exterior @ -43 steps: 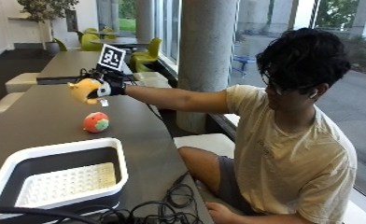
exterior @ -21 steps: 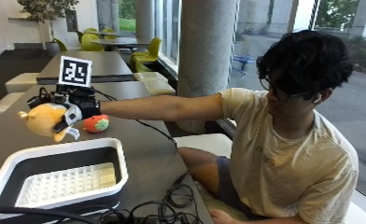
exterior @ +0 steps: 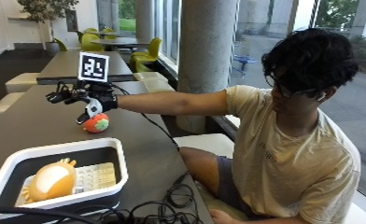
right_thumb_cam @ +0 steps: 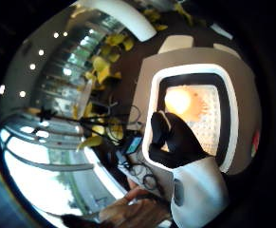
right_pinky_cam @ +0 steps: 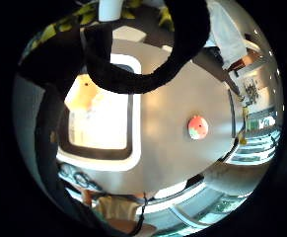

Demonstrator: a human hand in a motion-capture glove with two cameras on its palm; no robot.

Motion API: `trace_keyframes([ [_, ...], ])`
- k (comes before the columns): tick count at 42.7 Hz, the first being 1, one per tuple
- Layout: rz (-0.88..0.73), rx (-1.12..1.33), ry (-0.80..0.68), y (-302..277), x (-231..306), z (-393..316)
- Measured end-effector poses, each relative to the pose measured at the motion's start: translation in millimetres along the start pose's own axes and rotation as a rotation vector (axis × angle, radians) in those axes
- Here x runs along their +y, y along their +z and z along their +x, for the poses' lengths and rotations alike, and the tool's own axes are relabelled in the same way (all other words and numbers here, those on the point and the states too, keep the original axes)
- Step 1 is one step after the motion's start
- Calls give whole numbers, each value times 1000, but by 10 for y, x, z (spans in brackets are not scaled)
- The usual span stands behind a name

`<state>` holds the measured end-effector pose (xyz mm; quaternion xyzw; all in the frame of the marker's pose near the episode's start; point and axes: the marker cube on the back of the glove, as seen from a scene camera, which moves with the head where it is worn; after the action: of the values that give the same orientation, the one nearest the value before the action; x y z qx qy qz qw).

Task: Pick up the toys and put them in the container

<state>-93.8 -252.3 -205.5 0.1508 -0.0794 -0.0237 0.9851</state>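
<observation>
A second ago the gloved right hand [exterior: 83, 99] was out over the far part of the bench [exterior: 27, 126] with the yellow plush toy in its fingers; half a second ago it was carrying that toy toward the near end; now the yellow plush toy [exterior: 51, 179] lies inside the white-rimmed container [exterior: 59, 151], on the pale perforated insert, and the hand has gone back out over the bench, its fingers spread and holding nothing; it hangs just above and beside the red ball-shaped toy [exterior: 96, 123], which sits on the bench beyond the container, well apart from its rim, and does not look to be touched; the little-finger palm view shows the same layout, the red toy [right_pinky_cam: 198, 127] alone on the bench and the yellow toy [right_pinky_cam: 86, 91] in the tray; the thumb-side view looks down into the container [right_thumb_cam: 189, 71] with the yellow shape [right_thumb_cam: 178, 100] glowing inside; so, as I judge it, one toy is stowed and one is left; the hand seems placed to reach for the red one, which looks round enough to roll if nudged before the fingers close round it; a tangle of black cables [exterior: 164, 205] lies at the near end of the bench.
</observation>
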Motion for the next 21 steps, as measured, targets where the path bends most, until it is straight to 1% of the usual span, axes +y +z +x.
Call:
trace_keyframes([
  [3,-10,-3,45,4,174,73],
  [7,-37,-37,7,78,382,147],
  [10,-62,35,21,138,603,309],
  [13,-78,80,-5,203,804,440],
  [21,-74,43,-38,328,1378,611],
])
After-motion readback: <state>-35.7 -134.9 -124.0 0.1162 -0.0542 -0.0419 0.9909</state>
